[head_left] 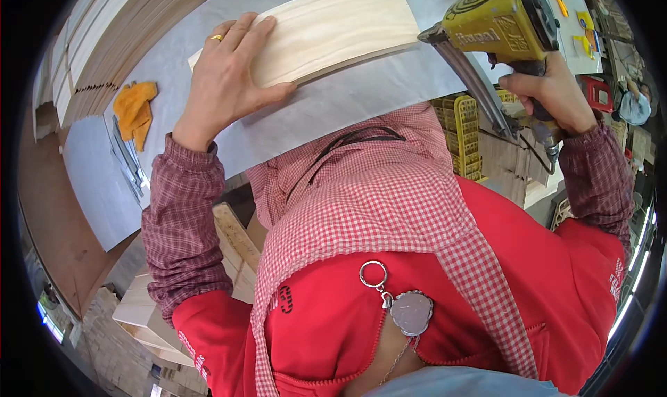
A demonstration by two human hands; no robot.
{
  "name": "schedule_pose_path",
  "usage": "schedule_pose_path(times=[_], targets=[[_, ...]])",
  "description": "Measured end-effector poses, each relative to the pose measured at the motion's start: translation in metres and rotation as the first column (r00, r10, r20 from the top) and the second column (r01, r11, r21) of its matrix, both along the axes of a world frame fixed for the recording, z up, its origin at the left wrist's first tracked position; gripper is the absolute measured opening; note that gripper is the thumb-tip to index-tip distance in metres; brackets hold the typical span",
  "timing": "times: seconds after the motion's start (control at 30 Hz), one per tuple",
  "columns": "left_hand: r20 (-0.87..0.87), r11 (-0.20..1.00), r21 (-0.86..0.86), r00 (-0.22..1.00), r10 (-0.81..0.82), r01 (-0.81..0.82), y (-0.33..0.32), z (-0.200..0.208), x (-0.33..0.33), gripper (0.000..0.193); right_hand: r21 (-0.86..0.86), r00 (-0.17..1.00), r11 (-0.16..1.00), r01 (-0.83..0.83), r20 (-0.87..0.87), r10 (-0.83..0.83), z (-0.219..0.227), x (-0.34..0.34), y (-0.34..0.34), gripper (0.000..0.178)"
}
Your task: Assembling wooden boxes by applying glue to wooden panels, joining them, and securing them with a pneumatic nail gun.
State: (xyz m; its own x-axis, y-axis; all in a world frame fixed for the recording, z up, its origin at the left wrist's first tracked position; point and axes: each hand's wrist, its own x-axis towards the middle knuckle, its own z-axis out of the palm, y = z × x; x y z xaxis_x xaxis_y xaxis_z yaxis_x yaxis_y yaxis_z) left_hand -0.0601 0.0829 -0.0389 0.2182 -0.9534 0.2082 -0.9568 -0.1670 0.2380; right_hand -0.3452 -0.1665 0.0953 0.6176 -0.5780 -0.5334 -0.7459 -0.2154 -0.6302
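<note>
A pale wooden board (340, 29) lies on the grey sheet-topped table, grain running lengthwise; whether it is the top of a box I cannot tell. My left hand (233, 77) grips its left end, fingers over the upper face and thumb along the near edge. A ring is on one finger. In my right hand (549, 91) is a yellow pneumatic nail gun (490, 25), fingers wrapped round its handle. The gun's nose touches or nearly touches the board's right end. Its long magazine slants down toward me, and an air fitting (551, 147) hangs below the grip.
Tall stacks of thin wooden panels (111, 43) stand at the far left. An orange cloth (134, 112) and thin metal strips (125, 157) lie on the table's left. Yellow crates (464, 136) are below its right edge. Wooden boxes (149, 307) sit at lower left. Another person (633, 105) is far right.
</note>
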Motion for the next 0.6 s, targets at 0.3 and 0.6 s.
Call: schedule_pose_path(times=[0.3, 0.6], targets=[[-0.032, 0.994, -0.081, 0.997, 0.077, -0.079, -0.011, -0.008, -0.019, 0.080, 0.027, 0.999, 0.999, 0.044, -0.022, -0.044, 0.003, 0.006, 0.015, 0.030], [-0.041, 0.983, -0.155, 0.995, 0.096, -0.101, -0.015, -0.008, -0.022, 0.080, 0.144, 1.000, 0.989, -0.011, 0.014, 0.010, 0.016, 0.042, 0.051, 0.029]])
